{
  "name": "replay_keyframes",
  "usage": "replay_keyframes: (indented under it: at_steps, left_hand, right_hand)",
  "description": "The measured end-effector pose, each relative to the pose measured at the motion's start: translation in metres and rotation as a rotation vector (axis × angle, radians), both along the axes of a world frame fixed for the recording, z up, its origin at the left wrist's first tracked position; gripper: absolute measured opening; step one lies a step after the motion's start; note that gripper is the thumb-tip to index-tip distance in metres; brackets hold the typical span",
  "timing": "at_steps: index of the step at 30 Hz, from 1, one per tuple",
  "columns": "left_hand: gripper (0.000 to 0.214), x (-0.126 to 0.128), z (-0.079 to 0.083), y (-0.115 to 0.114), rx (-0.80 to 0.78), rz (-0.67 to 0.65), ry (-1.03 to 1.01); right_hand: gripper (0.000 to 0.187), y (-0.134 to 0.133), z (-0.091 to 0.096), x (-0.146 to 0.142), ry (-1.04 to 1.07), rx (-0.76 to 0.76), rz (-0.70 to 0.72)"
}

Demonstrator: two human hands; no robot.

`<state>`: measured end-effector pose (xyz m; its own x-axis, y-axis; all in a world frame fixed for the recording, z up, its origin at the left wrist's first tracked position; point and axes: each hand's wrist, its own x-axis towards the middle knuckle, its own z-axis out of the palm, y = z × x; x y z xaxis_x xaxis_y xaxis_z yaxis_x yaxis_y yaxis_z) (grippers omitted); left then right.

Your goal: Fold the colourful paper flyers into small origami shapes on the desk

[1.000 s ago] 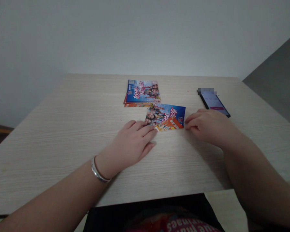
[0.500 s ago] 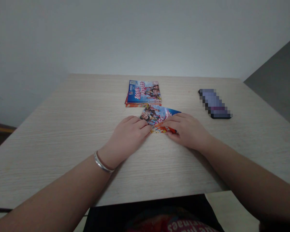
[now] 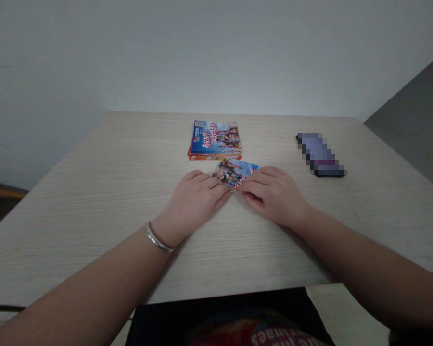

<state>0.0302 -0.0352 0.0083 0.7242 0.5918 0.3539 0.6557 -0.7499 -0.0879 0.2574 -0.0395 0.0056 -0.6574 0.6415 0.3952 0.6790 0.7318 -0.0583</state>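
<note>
A colourful printed leaflet (image 3: 234, 172) lies on the pale wooden table (image 3: 94, 192) just in front of me, partly covered by both hands. My left hand (image 3: 195, 202), with a silver bangle on the wrist, presses its fingers flat on the leaflet's left near corner. My right hand (image 3: 272, 194) lies over the leaflet's right side, fingertips meeting the left hand's. Behind the leaflet sits a small stack of similar leaflets (image 3: 215, 139).
A dark phone (image 3: 321, 154) lies on the table to the right, past my right hand. A grey wall stands behind the table's far edge. The table's near edge runs just above my lap.
My right hand slid left from beside the leaflet onto it, covering its right part. The visible part of the leaflet has shrunk. The left hand has barely moved.
</note>
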Motion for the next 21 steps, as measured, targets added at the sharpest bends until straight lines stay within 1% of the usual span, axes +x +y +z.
replay_keyframes:
  at_steps: [4, 7, 9, 14, 17, 21]
  left_hand:
    - [0.023, 0.006, 0.003, -0.005, 0.062, -0.015, -0.076]
    - [0.023, 0.009, 0.003, -0.007, 0.077, -0.032, -0.132]
    - [0.024, 0.01, 0.004, -0.008, 0.067, -0.033, -0.166]
    - [0.024, 0.011, 0.005, -0.009, 0.047, -0.012, -0.219]
    - [0.021, 0.01, 0.005, -0.008, 0.068, 0.012, -0.255]
    - [0.018, 0.004, 0.005, -0.003, 0.101, 0.027, -0.328]
  right_hand:
    - [0.023, -0.008, 0.003, -0.012, 0.032, 0.011, -0.046]
    - [0.017, -0.011, 0.007, -0.018, 0.06, 0.001, -0.121]
    - [0.013, -0.012, 0.009, -0.02, 0.075, 0.002, -0.145]
    - [0.01, -0.011, 0.01, -0.018, 0.099, 0.036, -0.137]
    - [0.008, -0.007, 0.008, -0.013, 0.152, 0.043, -0.115]
    - [0.006, 0.001, 0.007, -0.005, 0.2, 0.095, -0.117]
